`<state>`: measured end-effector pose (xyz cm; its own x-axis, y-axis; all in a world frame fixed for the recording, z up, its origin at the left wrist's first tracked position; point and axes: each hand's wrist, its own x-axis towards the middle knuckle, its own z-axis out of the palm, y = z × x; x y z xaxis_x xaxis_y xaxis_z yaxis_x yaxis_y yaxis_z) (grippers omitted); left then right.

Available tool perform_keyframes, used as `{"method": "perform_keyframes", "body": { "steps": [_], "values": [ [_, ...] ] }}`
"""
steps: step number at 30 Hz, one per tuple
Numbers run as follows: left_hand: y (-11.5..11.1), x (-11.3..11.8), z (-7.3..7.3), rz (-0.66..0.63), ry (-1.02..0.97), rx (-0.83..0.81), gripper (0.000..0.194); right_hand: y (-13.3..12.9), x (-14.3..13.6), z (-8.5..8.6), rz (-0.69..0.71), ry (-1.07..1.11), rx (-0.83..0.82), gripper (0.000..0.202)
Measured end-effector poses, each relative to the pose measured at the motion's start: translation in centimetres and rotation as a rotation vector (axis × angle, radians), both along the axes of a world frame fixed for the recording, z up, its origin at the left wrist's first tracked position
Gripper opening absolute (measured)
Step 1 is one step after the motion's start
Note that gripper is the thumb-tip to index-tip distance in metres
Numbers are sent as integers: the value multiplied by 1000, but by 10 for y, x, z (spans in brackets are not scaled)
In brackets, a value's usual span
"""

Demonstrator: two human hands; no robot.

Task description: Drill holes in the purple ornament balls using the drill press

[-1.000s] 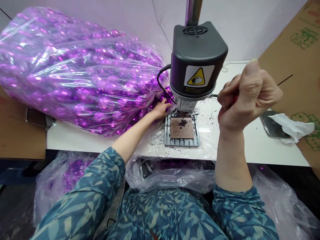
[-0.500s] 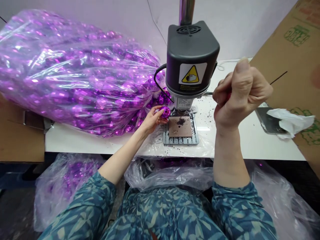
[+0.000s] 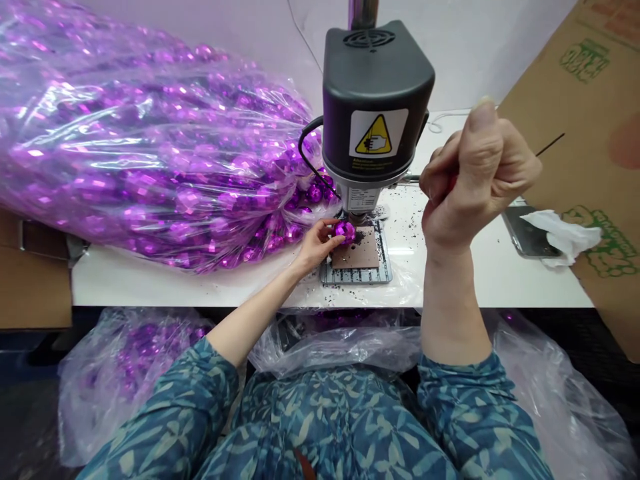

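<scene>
My left hand [image 3: 316, 245] pinches a shiny purple faceted ball [image 3: 345, 231] between thumb and fingers. The ball is over the back left of a brown square board [image 3: 356, 257], just under the drill press head [image 3: 379, 87]. Whether it touches the board or the tool above, I cannot tell. Dark shavings lie on the board, which rests on the slotted metal base [image 3: 383, 275]. Raised to the right of the head, my right hand [image 3: 477, 177] is closed round the end of the press lever [image 3: 411, 179]; a bit of red shows between its fingers.
A large clear bag of purple balls [image 3: 165, 153] fills the table's left. A phone [image 3: 527, 233] with crumpled white tissue [image 3: 565, 233] lies on the right, beside a cardboard box [image 3: 590, 153]. Shavings dot the white table [image 3: 460, 283]. Another bag [image 3: 130, 373] hangs below the front edge.
My left hand has carried the ball rightward from beside the board to beneath the drill head. My right hand keeps its hold on the lever. The whole view has shifted slightly.
</scene>
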<state>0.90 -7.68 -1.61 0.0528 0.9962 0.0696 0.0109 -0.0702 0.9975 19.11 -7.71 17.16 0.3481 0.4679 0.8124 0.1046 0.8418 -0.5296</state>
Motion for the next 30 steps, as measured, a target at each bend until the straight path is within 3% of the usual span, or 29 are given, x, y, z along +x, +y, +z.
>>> {"method": "perform_keyframes", "body": {
  "steps": [5,15,19,26,30],
  "values": [
    [0,6,-3,-40,68,61,63,0,0,0,-36,-24,-35,61],
    [-8,10,-14,6,432,254,64,3,0,-2,89,70,31,53],
    [-6,12,-21,-57,368,284,62,2,0,-6,169,122,86,49],
    [-6,13,-23,-68,316,294,64,-6,3,-22,91,88,35,55],
    [-7,12,-24,-64,316,298,63,-2,5,-34,90,97,93,54]
  ]
}}
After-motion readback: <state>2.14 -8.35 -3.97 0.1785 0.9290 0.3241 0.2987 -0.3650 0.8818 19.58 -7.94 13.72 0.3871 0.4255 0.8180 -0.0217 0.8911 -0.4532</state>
